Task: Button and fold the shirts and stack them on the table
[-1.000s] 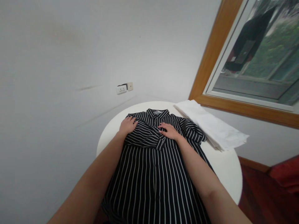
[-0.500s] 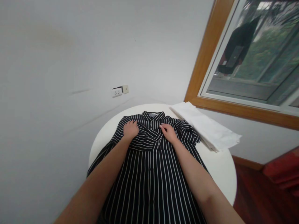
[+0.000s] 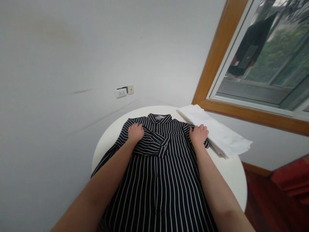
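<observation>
A black shirt [image 3: 154, 180] with white stripes lies front up, its collar [image 3: 159, 118] at the far end. The left-hand sleeve [image 3: 151, 145] is folded across the chest, its cuff near the middle. My left hand [image 3: 135, 132] rests on that folded sleeve near the shoulder, fingers slightly apart. My right hand [image 3: 198, 133] is over the right-hand sleeve [image 3: 187, 129], with its fingers spread across the fabric. The hand and forearm hide part of this sleeve.
The shirt lies on a round white table [image 3: 108, 135] against a wall. Folded white cloth [image 3: 214, 130] sits at the table's right side, close to my right hand. A wood-framed window [image 3: 241, 109] and a wall socket [image 3: 121, 93] are behind.
My right hand has left the folded cuff at mid-chest and moved right onto the other sleeve. My left hand stays on the folded sleeve. The view has shifted slightly.
</observation>
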Tool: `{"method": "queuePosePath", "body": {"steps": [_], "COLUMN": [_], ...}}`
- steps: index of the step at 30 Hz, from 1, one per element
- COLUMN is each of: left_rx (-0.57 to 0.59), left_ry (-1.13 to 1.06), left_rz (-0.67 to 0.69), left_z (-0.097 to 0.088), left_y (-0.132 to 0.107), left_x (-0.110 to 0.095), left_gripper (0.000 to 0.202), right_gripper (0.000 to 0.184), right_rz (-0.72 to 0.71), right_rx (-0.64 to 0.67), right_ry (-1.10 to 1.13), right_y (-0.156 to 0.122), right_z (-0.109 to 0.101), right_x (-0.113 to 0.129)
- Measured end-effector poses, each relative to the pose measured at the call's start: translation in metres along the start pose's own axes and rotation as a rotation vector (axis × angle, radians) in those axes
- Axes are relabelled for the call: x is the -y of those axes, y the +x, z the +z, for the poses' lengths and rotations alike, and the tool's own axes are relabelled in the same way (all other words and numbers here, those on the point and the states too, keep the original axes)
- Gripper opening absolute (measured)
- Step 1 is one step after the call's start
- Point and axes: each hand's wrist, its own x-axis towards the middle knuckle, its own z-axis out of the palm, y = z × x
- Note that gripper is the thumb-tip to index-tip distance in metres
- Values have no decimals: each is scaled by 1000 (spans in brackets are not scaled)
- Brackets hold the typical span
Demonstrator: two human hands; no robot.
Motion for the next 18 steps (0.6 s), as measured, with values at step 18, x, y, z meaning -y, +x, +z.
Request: {"method": "queuePosePath", "body": {"steps": [18], "left_rx": [12], "left_ry": [-21], "left_rz": [15], "left_z": [-3], "left_y": [-2], "left_x": [0], "left_gripper": [41], "right_gripper": [29], "right_rz": [-217], "right_rx": [259], "right_ry": [146], "right_y": [15], "right_z": [-37], "right_x": [44]}}
